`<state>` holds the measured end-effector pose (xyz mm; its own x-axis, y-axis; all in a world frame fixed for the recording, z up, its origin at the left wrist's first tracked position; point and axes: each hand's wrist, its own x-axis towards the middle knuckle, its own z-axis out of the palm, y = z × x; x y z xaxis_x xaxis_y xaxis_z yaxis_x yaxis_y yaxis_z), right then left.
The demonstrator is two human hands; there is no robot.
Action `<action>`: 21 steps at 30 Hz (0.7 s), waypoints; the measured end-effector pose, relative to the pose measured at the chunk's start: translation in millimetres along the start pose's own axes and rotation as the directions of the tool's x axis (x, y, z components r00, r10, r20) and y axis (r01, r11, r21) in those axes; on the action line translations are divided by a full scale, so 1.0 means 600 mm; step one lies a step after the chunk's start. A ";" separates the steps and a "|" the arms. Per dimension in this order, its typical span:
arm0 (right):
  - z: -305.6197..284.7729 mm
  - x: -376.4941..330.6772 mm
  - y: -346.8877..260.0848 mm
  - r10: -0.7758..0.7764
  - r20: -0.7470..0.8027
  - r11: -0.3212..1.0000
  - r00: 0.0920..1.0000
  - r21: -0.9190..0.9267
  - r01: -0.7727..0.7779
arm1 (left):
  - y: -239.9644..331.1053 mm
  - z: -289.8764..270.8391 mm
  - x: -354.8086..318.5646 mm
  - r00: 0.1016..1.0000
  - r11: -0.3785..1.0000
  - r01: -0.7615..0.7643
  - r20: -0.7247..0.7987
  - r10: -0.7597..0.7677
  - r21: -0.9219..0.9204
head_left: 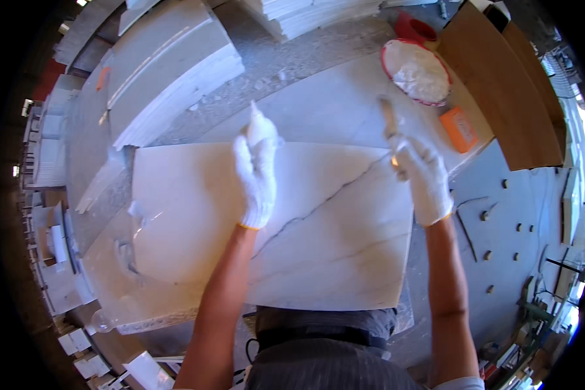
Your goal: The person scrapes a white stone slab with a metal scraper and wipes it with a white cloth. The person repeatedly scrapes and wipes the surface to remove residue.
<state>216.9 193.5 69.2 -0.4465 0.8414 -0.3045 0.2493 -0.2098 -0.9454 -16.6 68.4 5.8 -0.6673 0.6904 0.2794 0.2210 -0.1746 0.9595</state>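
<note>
A white marble slab [331,260] with a dark diagonal vein lies before me on a larger pale slab. My left hand [257,175], in a white knit glove, is over its far half. The fingers are closed round a white pointed lump [261,127], its tip directed away from me; I cannot make out whether it is a filled bag or loose paste. Near the slab's far right corner, my gloved right hand [426,172] grips a putty knife [388,116]. The blade points away and is smeared by motion, and the fingers hide most of the handle.
A red-rimmed basin of white material [417,71] stands at the far right, with an orange box [459,130] beside it. Past them is a large brown cardboard box [507,91]. Stacked slabs [175,78] rise at the far left. Clear plastic scraps [125,253] lie left.
</note>
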 end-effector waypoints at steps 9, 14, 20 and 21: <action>0.066 -0.036 0.063 -0.414 -0.133 0.670 0.901 -0.715 0.202 | 0.007 -0.002 -0.001 0.996 0.991 0.086 -0.029 -0.083 0.105; 0.076 -0.033 0.064 -0.404 -0.109 0.603 0.908 -0.778 0.175 | 0.000 0.000 -0.002 0.996 0.989 0.079 -0.040 -0.074 0.122; 0.089 -0.025 0.066 -0.439 -0.081 0.553 0.895 -0.809 0.198 | -0.005 -0.005 -0.001 0.999 0.992 0.039 -0.031 -0.035 0.124; 0.089 -0.023 0.067 -0.444 -0.084 0.548 0.892 -0.813 0.196 | -0.006 -0.006 -0.001 1.000 0.991 0.017 -0.025 -0.014 0.133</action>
<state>187.3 146.9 29.1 -0.4372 0.8855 0.1576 0.7476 0.4552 -0.4836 -19.4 66.2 2.2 -0.6877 0.6752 0.2667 0.3025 -0.0675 0.9508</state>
